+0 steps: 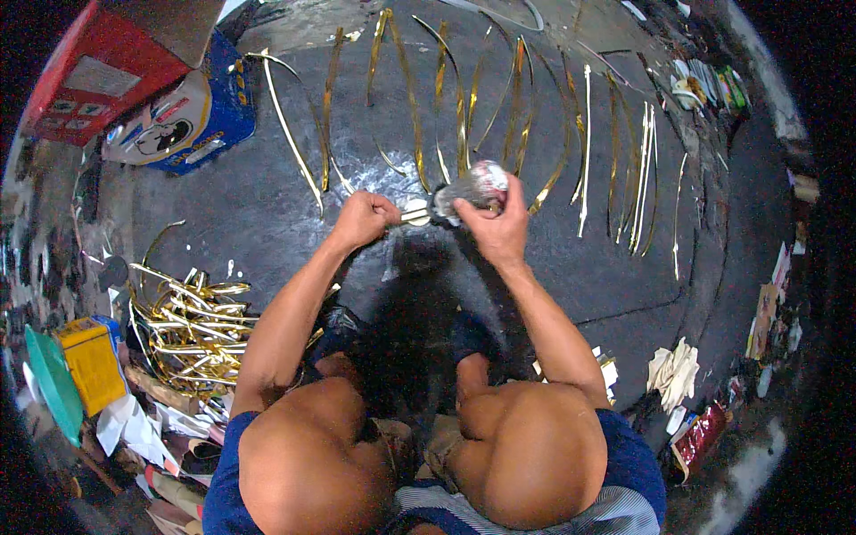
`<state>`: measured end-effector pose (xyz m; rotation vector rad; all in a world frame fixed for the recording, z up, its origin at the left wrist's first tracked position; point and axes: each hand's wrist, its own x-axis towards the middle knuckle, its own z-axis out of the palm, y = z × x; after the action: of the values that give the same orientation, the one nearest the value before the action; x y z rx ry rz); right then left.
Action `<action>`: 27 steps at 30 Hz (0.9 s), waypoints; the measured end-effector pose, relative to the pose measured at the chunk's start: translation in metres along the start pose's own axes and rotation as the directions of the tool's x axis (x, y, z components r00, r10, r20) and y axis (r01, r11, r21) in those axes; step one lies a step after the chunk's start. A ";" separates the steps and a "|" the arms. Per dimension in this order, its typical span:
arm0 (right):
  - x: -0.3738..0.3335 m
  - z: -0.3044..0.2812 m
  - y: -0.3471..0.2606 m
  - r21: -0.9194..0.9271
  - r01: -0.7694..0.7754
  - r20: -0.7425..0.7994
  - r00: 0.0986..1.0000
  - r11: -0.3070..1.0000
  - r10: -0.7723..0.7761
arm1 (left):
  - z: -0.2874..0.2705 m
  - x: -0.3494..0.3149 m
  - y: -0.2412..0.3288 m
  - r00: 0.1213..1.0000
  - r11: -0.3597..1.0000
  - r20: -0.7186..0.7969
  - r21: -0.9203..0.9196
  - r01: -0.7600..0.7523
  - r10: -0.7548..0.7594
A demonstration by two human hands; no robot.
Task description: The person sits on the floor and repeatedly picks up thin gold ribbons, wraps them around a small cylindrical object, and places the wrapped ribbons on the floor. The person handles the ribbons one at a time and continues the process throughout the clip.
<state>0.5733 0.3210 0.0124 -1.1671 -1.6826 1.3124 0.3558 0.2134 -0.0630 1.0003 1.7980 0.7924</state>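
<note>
My left hand [367, 219] is closed in a pinch at one end of a short, pale gold strip [412, 215]. A small round pale piece lies at that strip, on the dark floor mat [535, 285]. My right hand [499, 223] is wrapped round a stubby grey object [477, 185] with a whitish, red-marked upper part and a dark end. That dark end is beside the strip's right end; whether they touch I cannot tell. Beyond my hands, several long gold and white strips [415, 107] lie in a loose row. A tangled heap of such strips [201, 330] is by my left forearm.
A red box [98, 89] and a blue box [205, 125] stand at the far left. Near left are a yellow container [89, 361], a green lid-like piece [53, 383] and paper scraps [138, 428]. Cream scraps [673, 370] and a red wrapper [700, 437] lie near right.
</note>
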 end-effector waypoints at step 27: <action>0.021 0.035 0.115 0.100 -0.556 0.083 0.831 0.825 0.550 | 0.029 -0.013 0.043 0.879 0.887 -0.132 0.119 -0.445 0.459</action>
<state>0.5605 0.3383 -0.1076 -1.6358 -1.3104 1.7758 0.3986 0.2253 -0.0337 1.4847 1.7602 1.1119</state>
